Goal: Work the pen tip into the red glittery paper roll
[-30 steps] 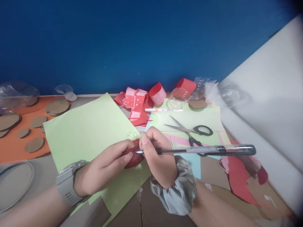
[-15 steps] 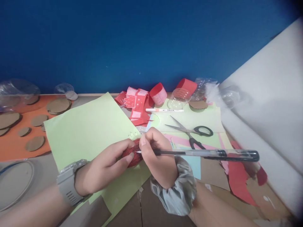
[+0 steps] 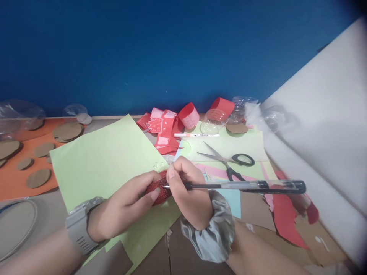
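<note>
My left hand, with a grey watch on its wrist, is closed on a small red piece with a dark checked pattern. Pale green pointed leaf shapes show at the top of this piece. In my closed right hand is a clear-barrelled black pen; its tip rests at the red piece, though whether it touches cannot be made out. A grey scrunchie circles my right wrist. Under both hands lies a light green paper sheet.
Open black-handled scissors and a white marker lie on pale papers to the right. Red paper rings, clear plastic domes and cardboard discs sit around. A blue wall stands behind.
The view has shifted slightly, so most things sit a little further left and lower. The pen tip has moved slightly over the red piece; both hands keep their holds.
</note>
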### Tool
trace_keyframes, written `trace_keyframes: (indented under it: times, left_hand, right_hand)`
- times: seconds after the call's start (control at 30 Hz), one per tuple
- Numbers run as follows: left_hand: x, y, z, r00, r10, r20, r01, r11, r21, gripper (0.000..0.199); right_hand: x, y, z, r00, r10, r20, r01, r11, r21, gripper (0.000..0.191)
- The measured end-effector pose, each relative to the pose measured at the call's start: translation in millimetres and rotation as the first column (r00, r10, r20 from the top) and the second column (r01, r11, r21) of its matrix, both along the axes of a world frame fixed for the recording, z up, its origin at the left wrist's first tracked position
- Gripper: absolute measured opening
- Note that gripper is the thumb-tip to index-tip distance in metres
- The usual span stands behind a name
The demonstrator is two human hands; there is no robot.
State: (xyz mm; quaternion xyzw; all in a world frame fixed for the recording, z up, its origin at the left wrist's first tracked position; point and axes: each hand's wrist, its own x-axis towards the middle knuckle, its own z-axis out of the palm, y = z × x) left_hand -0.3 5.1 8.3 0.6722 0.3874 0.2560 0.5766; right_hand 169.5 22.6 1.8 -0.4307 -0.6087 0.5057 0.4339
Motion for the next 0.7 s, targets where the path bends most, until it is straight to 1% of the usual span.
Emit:
trace_keyframes:
  times: [0.17, 0.37, 0.5, 0.7]
  left_hand:
    - [-1.3, -1.3, -1.9, 1.000, 0.006, -0.025, -0.006, 1.000, -0.002, 0.020]
    - [0.2, -0.9, -0.4, 0.999, 0.015, -0.040, -0.014, 1.000, 0.025, 0.021]
    - [-0.1, -1.4, 0.3, 0.998, 0.022, -0.050, -0.021, 1.000, 0.024, 0.021]
    - [-1.2, -2.4, -1.0, 0.999, 0.005, -0.041, -0.004, 1.000, 0.015, 0.020]
  right_hand:
    - [-0.1, -0.2, -0.5, 1.000, -0.003, -0.011, 0.003, 1.000, 0.004, 0.027]
    - [-0.1, -0.7, 2.3, 1.000, -0.001, 0.000, 0.001, 0.999, -0.038, 0.027]
    - [-0.1, -0.5, 1.3, 1.000, -0.011, -0.002, 0.011, 1.000, -0.015, 0.026]
    - [-0.4, 0.3, -0.1, 1.000, -0.001, -0.011, 0.001, 1.000, -0.018, 0.027]
